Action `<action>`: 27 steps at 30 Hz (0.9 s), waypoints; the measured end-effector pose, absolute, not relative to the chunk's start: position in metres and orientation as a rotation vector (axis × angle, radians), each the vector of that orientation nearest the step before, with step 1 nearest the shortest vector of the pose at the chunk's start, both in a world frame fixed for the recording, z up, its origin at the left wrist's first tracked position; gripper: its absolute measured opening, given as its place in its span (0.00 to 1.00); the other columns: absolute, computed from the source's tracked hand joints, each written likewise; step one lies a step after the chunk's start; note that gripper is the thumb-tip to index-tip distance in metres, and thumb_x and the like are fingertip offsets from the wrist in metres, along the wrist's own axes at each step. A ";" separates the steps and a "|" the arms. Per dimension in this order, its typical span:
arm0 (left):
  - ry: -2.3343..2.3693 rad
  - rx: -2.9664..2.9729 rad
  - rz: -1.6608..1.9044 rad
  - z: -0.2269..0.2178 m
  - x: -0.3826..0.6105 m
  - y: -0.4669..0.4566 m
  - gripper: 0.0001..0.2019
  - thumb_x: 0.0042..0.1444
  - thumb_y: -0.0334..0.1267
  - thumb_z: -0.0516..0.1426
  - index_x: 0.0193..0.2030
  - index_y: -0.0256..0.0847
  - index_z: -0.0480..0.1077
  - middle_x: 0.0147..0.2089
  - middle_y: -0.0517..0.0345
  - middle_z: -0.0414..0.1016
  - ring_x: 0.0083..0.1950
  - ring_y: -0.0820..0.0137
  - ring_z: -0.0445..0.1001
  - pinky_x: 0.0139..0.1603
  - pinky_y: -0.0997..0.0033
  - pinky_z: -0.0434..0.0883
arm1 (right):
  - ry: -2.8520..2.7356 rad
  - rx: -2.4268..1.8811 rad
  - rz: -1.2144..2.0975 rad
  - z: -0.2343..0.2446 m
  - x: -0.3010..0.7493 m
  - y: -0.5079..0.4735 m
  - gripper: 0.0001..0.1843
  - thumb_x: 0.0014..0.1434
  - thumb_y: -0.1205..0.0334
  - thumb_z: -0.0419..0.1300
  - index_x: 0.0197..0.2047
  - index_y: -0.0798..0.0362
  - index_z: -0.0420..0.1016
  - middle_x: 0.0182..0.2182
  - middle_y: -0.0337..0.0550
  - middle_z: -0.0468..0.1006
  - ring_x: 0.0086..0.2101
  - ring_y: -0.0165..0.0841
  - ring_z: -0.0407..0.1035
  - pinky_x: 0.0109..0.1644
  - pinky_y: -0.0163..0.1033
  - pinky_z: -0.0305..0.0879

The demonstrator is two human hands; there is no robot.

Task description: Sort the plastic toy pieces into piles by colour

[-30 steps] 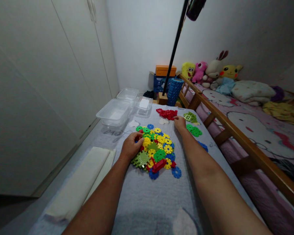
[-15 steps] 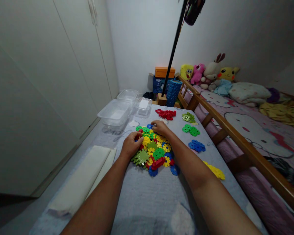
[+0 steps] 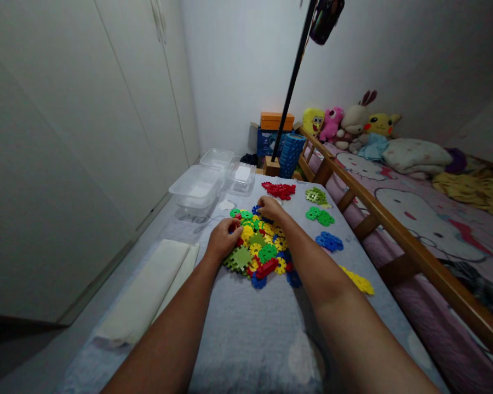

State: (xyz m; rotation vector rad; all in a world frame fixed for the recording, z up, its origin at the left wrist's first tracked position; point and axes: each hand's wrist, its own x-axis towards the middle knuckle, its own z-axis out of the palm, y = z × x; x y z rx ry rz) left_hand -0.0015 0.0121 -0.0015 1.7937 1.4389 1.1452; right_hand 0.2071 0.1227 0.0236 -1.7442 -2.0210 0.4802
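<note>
A mixed heap of plastic snowflake pieces (image 3: pixel 259 246) in yellow, green, red and blue lies on a grey blanket (image 3: pixel 250 339). My left hand (image 3: pixel 222 238) rests on the heap's left edge, fingers curled round a red piece. My right hand (image 3: pixel 270 208) pinches at the far top of the heap beside a blue piece; what it holds is hidden. To the right lie sorted groups: red pieces (image 3: pixel 279 190), light green pieces (image 3: pixel 315 195), dark green pieces (image 3: pixel 320 216), blue pieces (image 3: pixel 329 241) and yellow pieces (image 3: pixel 356 280).
Clear plastic tubs (image 3: pixel 197 189) stand at the blanket's far left. A folded white cloth (image 3: pixel 148 293) lies at the left. A wooden bed rail (image 3: pixel 394 230) runs along the right, with plush toys (image 3: pixel 353 120) behind. A black pole (image 3: pixel 290 90) rises at the back.
My right hand came back from the red group to the top of the heap. My left hand shifted slightly along the heap's left edge.
</note>
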 end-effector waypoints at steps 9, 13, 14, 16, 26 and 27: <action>1.450 1.822 1.109 -0.004 -0.002 0.014 0.11 0.54 0.43 0.57 0.40 0.41 0.75 0.39 0.55 0.78 0.42 0.64 0.76 0.49 0.62 0.73 | -1.411 -1.463 0.791 0.055 0.285 0.064 0.13 0.42 0.56 0.64 0.32 0.52 0.71 0.25 0.34 0.73 0.27 0.30 0.64 0.34 0.36 0.61; 1.457 1.834 1.097 -0.002 -0.002 0.013 0.13 0.53 0.46 0.57 0.40 0.42 0.75 0.40 0.54 0.78 0.42 0.63 0.75 0.50 0.61 0.72 | -1.370 -1.530 0.735 0.068 0.335 0.023 0.17 0.42 0.55 0.64 0.37 0.52 0.74 0.26 0.36 0.75 0.27 0.30 0.66 0.32 0.35 0.60; 1.457 1.836 1.091 -0.002 -0.002 0.013 0.13 0.53 0.46 0.56 0.40 0.41 0.75 0.40 0.54 0.78 0.42 0.63 0.75 0.50 0.61 0.72 | -1.362 -1.552 0.706 0.069 0.347 0.014 0.17 0.42 0.55 0.64 0.37 0.52 0.74 0.26 0.37 0.75 0.27 0.31 0.67 0.32 0.35 0.60; 1.456 1.838 1.082 -0.002 -0.002 0.013 0.14 0.53 0.47 0.56 0.40 0.41 0.76 0.40 0.54 0.78 0.42 0.62 0.76 0.49 0.61 0.72 | -1.343 -1.587 0.646 0.069 0.369 -0.003 0.16 0.42 0.55 0.64 0.36 0.52 0.75 0.26 0.38 0.76 0.28 0.31 0.67 0.32 0.36 0.61; 1.462 1.850 1.058 0.003 -0.002 0.010 0.17 0.51 0.50 0.55 0.39 0.41 0.76 0.42 0.51 0.79 0.44 0.60 0.76 0.52 0.59 0.72 | -1.194 -1.792 0.449 0.044 0.422 -0.052 0.10 0.41 0.59 0.63 0.29 0.53 0.76 0.24 0.39 0.76 0.27 0.33 0.68 0.31 0.36 0.62; 1.467 1.856 1.057 0.003 -0.002 0.010 0.17 0.51 0.50 0.55 0.39 0.40 0.76 0.43 0.51 0.79 0.44 0.60 0.76 0.52 0.59 0.72 | -1.176 -1.800 0.451 0.041 0.423 -0.054 0.10 0.41 0.60 0.62 0.29 0.53 0.76 0.24 0.39 0.76 0.27 0.33 0.68 0.32 0.36 0.62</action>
